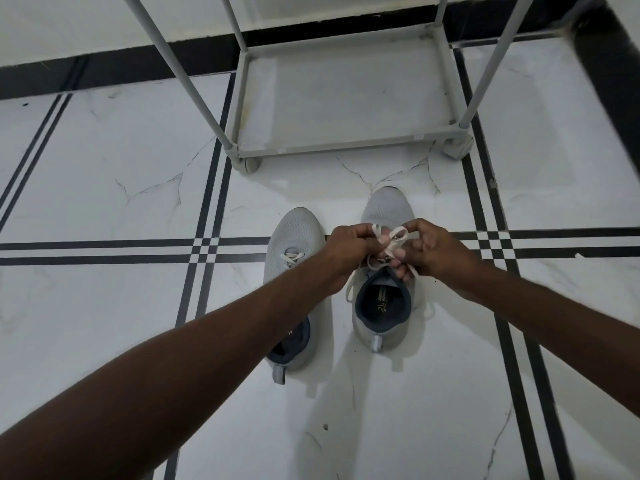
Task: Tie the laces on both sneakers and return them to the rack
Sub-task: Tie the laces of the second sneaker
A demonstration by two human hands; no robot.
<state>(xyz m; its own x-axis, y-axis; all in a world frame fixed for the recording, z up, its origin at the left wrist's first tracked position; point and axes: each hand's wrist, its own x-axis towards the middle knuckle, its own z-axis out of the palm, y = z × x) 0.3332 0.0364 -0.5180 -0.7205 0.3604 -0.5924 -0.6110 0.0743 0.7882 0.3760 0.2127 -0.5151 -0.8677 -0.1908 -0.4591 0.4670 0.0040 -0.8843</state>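
Forming a bow, the white laces [389, 242] rise in loops over the tongue of the right sneaker [386, 299], which stands on the marble floor [104, 188] just in front of the rack [343, 98], toe pointing at it. The left hand [349, 251] has its grip pressed together on one loop, and the right hand [429, 252] pinches the other loop and the crossing strand between thumb and fingertips. One free lace end trails down the shoe's inner side.

Beside it, nearly touching, stands the left sneaker [294, 258]; its lacing is partly hidden by the forearm, so I cannot tell whether it is tied.

The likely failure is a loop slipping out of a pinch before the knot is drawn tight, letting the bow collapse. Uneven pulling could also drag a short end through.

A pale logo and a line of text sit on the right sneaker's dark insole, too small to read.
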